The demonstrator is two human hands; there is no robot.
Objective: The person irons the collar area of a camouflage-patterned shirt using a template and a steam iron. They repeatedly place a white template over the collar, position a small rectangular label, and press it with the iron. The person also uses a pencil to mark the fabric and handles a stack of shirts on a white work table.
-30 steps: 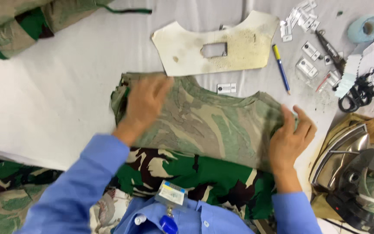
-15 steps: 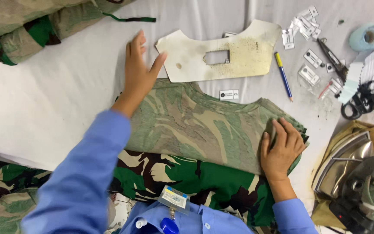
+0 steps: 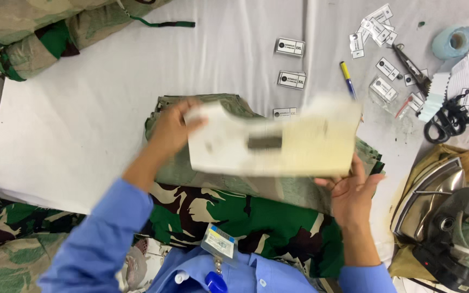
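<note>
A cream cardboard template [image 3: 278, 140] with a rectangular cut-out hangs blurred above a camouflage fabric piece [image 3: 202, 173] on the white table. My left hand [image 3: 172, 130] grips the template's left end. My right hand [image 3: 351, 190] holds its lower right edge from underneath. The template hides most of the fabric's upper part. More dark green camouflage cloth [image 3: 245, 217] lies below, toward my body.
Small white size labels [image 3: 290, 47] lie beyond the template, with a blue pen [image 3: 347, 73], scissors [image 3: 446, 122], a pale blue tape roll [image 3: 452, 42] and more tags at the right. A steam iron [image 3: 435, 201] sits lower right. Camouflage garments [image 3: 44, 32] are piled top left.
My left hand reached up to the template, picked it off the table and brought it down over the fabric. My right hand left the fabric and took the template's right edge.
</note>
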